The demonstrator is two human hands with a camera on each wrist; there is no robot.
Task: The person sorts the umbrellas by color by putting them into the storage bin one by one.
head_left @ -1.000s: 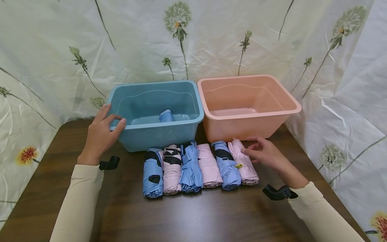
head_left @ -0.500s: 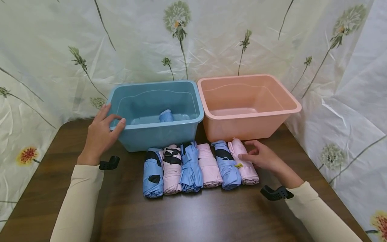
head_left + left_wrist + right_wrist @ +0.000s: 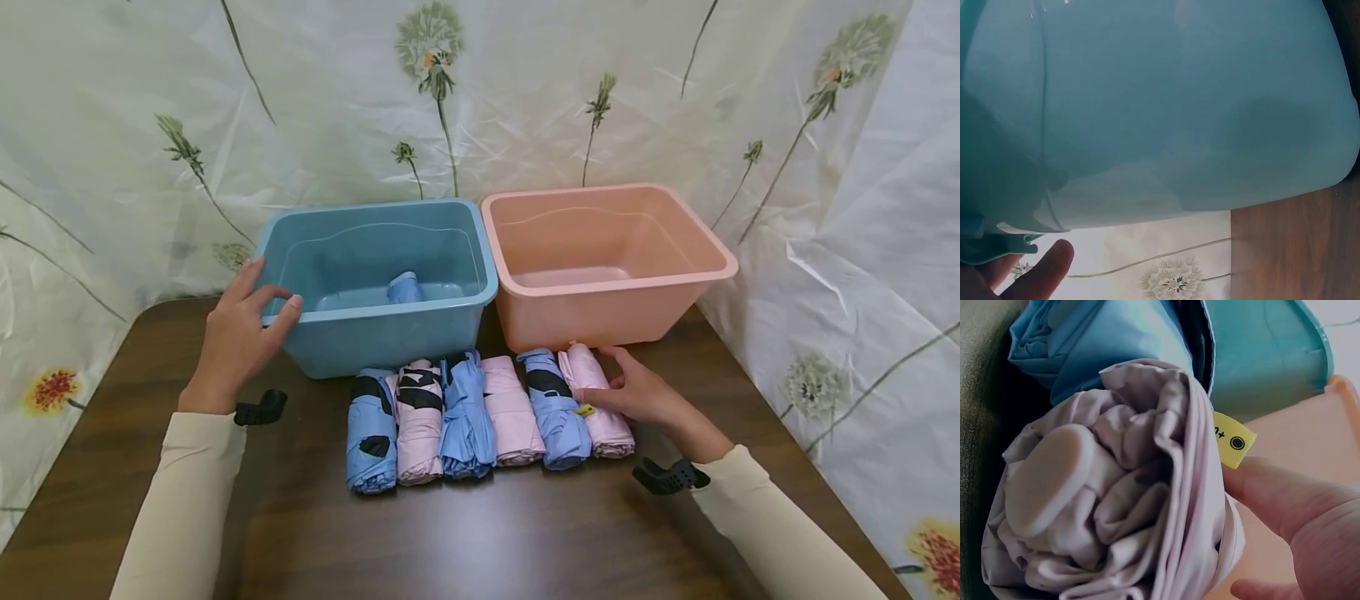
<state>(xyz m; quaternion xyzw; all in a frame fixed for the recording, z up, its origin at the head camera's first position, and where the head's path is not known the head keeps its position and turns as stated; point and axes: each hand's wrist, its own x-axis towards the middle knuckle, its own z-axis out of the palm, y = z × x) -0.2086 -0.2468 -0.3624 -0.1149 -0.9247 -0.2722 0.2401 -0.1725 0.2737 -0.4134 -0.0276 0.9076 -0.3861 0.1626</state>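
At the front left corner of the blue plastic bin (image 3: 382,337), my left hand (image 3: 236,342) holds the rim between thumb and fingers. A rolled blue umbrella (image 3: 405,288) lies inside that bin. My right hand (image 3: 648,393) spans the pink folding umbrella (image 3: 613,435) at the right end of a row, thumb on its left side and fingers on its right. The right wrist view shows this umbrella's handle end (image 3: 1050,478) close up, with the thumb (image 3: 1272,494) against its side by a yellow tag (image 3: 1235,440). Part of the fingers is hidden there.
To the left of the pink umbrella, several blue and pink folded umbrellas (image 3: 468,425) lie side by side in front of the bins. A peach plastic bin (image 3: 607,310) stands right beside the blue one. Behind the dark wooden table (image 3: 450,542) hangs a flowered curtain (image 3: 315,100).
My right hand has moved left and down onto the pink umbrella, its thumb crossing to the far left side. My left hand stays at the blue bin's rim. The head view has shifted slightly.
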